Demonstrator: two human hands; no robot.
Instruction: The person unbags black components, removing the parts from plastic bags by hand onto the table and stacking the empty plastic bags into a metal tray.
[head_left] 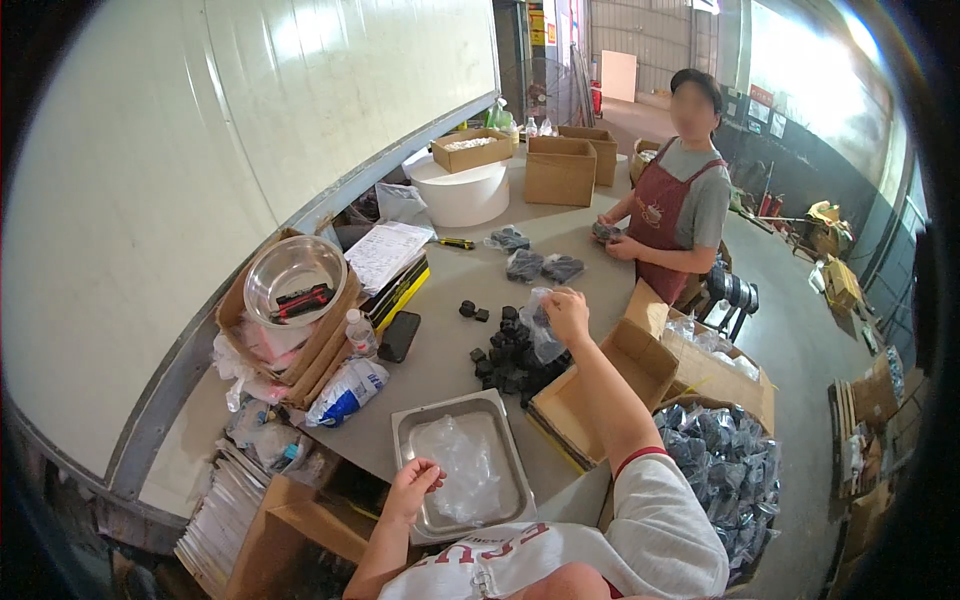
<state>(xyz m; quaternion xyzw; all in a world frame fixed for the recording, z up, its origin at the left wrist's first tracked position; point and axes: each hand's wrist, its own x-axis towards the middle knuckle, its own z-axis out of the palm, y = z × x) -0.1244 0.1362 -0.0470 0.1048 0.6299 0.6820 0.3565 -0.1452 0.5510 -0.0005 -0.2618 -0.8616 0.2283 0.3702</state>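
My right hand [568,316] is closed on a clear plastic bag [543,328], held above a pile of small black parts [507,362] on the table. What the bag contains is hard to make out. Lower down, my left hand [408,490] hovers over the left side of a shallow metal tray [405,408], its fingers curled together. Whether anything small is between them does not show. Thin clear plastic bags [462,470] lie loose in the tray.
Across the table [440,345] a co-worker [668,200] handles a small dark package. Filled bags [525,265] lie nearby. An open cardboard box [625,365] stands beside my right arm, a heap of bagged black parts [715,470] beyond. At left are a steel bowl [265,262] and a phone [400,337].
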